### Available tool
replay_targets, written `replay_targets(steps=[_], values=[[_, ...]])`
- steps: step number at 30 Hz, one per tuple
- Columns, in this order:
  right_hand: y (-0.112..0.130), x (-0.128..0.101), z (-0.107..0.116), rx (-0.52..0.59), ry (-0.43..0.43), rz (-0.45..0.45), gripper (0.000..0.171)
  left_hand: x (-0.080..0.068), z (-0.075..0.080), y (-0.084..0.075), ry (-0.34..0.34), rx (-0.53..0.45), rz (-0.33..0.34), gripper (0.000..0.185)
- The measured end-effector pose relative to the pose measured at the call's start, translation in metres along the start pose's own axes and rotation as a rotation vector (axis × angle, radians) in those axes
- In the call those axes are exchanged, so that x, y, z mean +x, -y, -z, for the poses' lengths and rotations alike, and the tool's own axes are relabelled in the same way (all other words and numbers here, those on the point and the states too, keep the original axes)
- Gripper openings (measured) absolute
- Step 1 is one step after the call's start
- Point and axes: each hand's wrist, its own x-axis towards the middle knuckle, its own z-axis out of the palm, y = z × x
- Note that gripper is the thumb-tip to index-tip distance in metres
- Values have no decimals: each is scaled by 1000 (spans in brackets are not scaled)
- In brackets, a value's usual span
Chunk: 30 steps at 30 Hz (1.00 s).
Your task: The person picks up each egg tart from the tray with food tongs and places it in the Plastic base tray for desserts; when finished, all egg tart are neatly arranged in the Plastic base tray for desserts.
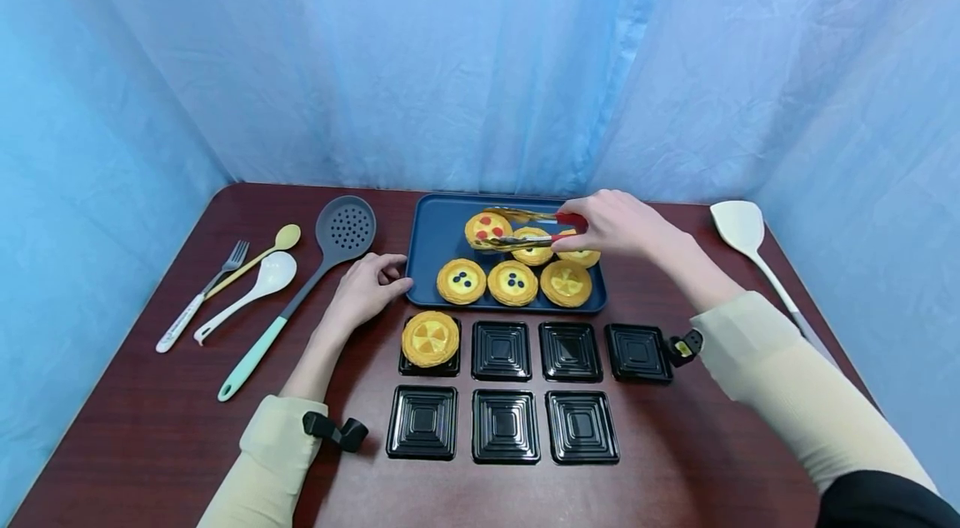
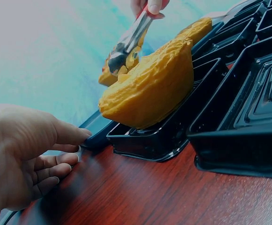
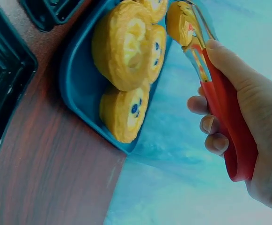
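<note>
Your right hand [image 1: 618, 224] grips the red-handled tongs [image 1: 534, 230], fingers curled round the handle. The tongs lie almost flat, and their long line runs from your hand out toward nine o'clock. The metal tips sit on both sides of the tart [image 1: 487, 228] with red dots, at the back left of the blue tray [image 1: 429, 238]. In the right wrist view the tips [image 3: 192, 26] close on that tart [image 3: 179, 22]. You can't tell if it is lifted off the tray yet.

So the tart lies at nine o'clock from your right hand, just past the tong tips. Your right hand is much nearer to it than your left.

Your left hand [image 1: 367, 286] rests on the table [image 1: 150, 428] with loose fingers, holding nothing. Its fingertips touch the tray's left edge. The tray is at three o'clock from that hand.

Five more tarts sit in the tray near the red-dot one. One tart [image 1: 430, 338] already sits in a black cup [image 1: 429, 366] at six o'clock from the tray. Six other black cups are bare, such as the one [image 1: 501, 350] just beside it.

Off at nine o'clock lie a fork [image 1: 202, 295], two spoons [image 1: 255, 278] and a slotted ladle [image 1: 330, 249]. A white turner [image 1: 750, 241] lies at three o'clock.
</note>
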Motion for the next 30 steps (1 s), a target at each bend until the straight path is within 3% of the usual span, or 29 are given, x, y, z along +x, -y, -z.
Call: replay_targets(steps=[14,30], values=[[4,-42,14,30,-81,-68,39,0,0,0,0,-4,-5,49],[34,-103,-1,85,-210,-11,38,0,2,3,3,3,-5,49]])
